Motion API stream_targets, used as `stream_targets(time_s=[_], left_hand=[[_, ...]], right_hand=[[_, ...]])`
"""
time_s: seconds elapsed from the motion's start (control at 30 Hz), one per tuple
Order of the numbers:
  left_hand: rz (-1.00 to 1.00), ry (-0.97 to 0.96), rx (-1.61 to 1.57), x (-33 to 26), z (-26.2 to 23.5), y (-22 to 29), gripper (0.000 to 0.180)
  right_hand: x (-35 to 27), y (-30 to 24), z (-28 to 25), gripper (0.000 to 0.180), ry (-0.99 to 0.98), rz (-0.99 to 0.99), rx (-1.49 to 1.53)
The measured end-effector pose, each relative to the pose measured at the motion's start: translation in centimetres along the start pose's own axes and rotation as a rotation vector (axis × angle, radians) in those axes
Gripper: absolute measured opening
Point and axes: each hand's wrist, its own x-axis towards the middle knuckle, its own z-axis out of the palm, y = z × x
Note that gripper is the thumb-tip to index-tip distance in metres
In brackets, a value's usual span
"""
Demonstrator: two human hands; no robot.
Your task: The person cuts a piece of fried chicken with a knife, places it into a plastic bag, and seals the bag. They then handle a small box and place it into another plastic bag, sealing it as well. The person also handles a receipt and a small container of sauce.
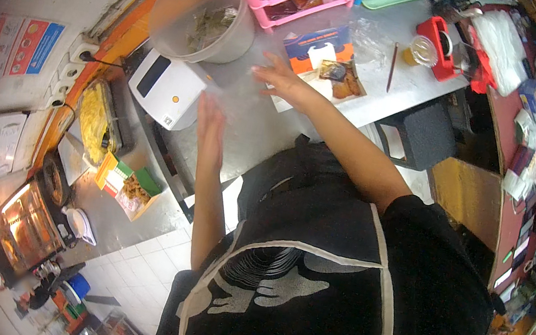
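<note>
Both of my hands hover over a steel worktop [247, 121] with nothing in them. My left hand [211, 125] is open, its fingers stretched out and together, slightly blurred. It is beside the right edge of a white box-shaped device [170, 89] with a dark panel and a small orange button. My right hand [286, 85] is also open, fingers apart, at the left side of a flat printed package [318, 46] in orange, blue and white. On that package's lower part is a food picture [350, 81]; whether my hand touches it, I cannot tell.
A translucent tub [232, 43] with leafy contents stands behind the device. Pink stacked trays [270, 10] rise at the back. A pencil [392, 67], a lidded cup [421, 52] and a red holder [440, 47] are right. Left are a yellow bag [96, 119] and another printed package [125, 187].
</note>
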Motion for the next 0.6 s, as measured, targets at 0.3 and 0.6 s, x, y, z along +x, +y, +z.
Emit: stream_targets(time_s=[0.3,0.6], left_hand=[[-0.306,-0.197,0.672,-4.0,-1.3,-6.2,0.067],[-0.051,-0.617,0.353,-0.3,9.1,-5.6,0.053]], right_hand=[[-16.5,3.7,-10.9,0.118,-0.319,0.361,-0.727],[-10.4,2.6,-8.9,0.032,-0.347,-0.296,-0.394]])
